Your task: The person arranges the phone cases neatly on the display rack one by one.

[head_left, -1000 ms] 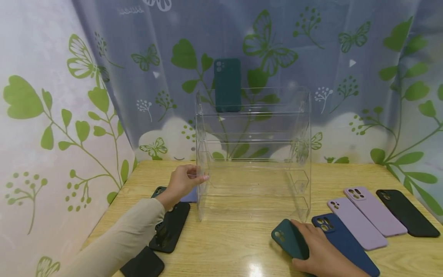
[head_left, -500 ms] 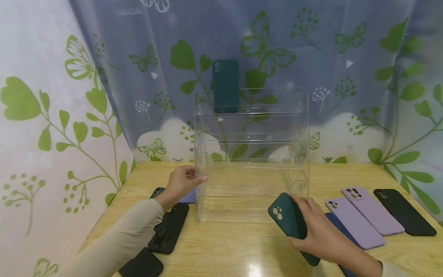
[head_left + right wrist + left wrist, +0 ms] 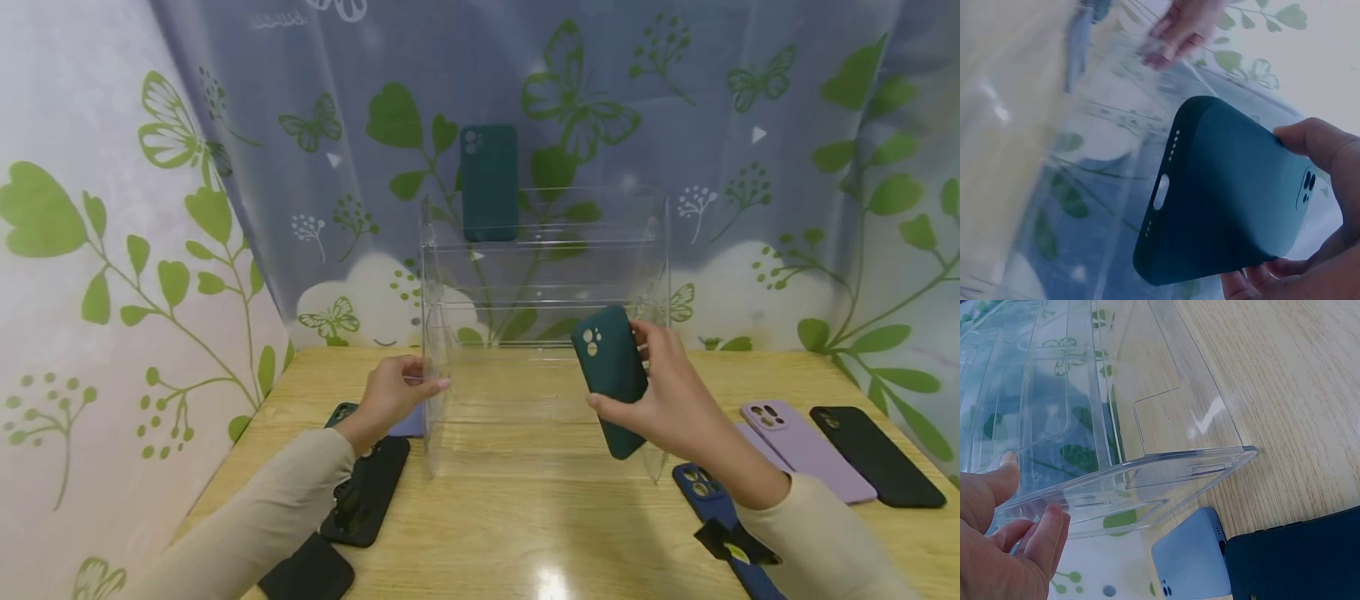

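In the head view, a clear tiered display rack [image 3: 435,433] stands on the wooden table. My left hand [image 3: 390,392] pinches the front edge of its left side panel, thumb on the inner face; the left wrist view shows the same hold on the rack [image 3: 1166,456]. My right hand [image 3: 675,400] grips a dark green phone case [image 3: 611,375] by its long sides, raised in front of the rack's lower right part and tilted. In the right wrist view, the case [image 3: 1229,194] shows its bottom-edge port holes. Another green phone case [image 3: 490,185] stands upright on the top tier, left of centre.
At the right lie a navy phone case [image 3: 701,487], lilac phone cases [image 3: 810,454] and a black phone case [image 3: 877,458]. To the left are black cases [image 3: 367,492] and a periwinkle case [image 3: 407,423], partly behind my left arm. A patterned curtain [image 3: 360,300] hangs behind the table.
My right hand has lifted the dark green phone case up from the table at the right and forward toward the rack, turning it more upright. The left hand keeps its hold on the rack.
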Motion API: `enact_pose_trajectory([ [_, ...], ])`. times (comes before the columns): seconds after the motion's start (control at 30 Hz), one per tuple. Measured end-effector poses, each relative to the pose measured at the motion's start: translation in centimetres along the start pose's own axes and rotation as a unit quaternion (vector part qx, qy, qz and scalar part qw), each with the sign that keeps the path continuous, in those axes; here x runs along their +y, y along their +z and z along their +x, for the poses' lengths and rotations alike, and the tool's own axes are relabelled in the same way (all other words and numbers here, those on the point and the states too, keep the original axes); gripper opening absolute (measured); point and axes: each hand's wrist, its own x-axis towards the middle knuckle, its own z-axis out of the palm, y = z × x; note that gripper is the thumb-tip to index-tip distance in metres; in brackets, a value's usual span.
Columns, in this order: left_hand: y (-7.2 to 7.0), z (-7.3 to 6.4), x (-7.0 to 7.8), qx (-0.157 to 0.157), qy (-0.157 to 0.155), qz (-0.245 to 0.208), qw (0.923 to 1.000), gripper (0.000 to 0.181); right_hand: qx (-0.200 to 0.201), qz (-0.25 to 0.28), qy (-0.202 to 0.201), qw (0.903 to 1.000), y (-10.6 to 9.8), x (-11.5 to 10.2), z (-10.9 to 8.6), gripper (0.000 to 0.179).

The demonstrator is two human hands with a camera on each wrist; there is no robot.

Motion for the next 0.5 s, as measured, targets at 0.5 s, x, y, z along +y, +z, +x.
enact_pose_trajectory([
  [0.5, 0.1, -0.1, 0.1, 0.004, 0.007, 0.001, 1.0000, 0.059, 0.172, 0.020, -0.022, 0.9847, -2.7, -4.2, 6.6, 0.091],
])
